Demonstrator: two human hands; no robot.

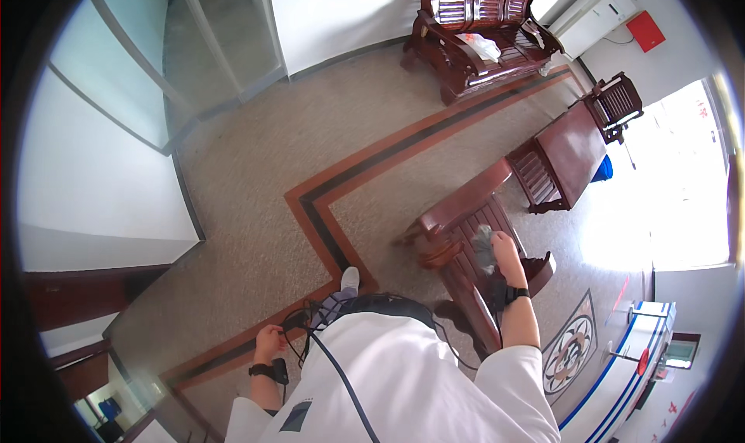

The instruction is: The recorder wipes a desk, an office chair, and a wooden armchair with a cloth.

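The person's right hand (507, 258) holds a crumpled grey-green cloth (483, 249) over a slatted, dark-red wooden chair (466, 202); the left hand (269, 343) hangs beside the white short-sleeved shirt (411, 365).

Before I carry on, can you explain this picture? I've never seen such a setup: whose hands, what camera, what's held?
There is no machine: these are one person's bare hands. The single picture comes from a fisheye camera on their head, looking down, so straight edges bend near the rim. The right hand holds a crumpled grey-green thing, cloth or thin plastic, over the seat of a reddish-brown wooden chair. The left hand is by the person's left side; whether it grips anything, I can't tell. Farther off, a white bag lies on a wooden bench.
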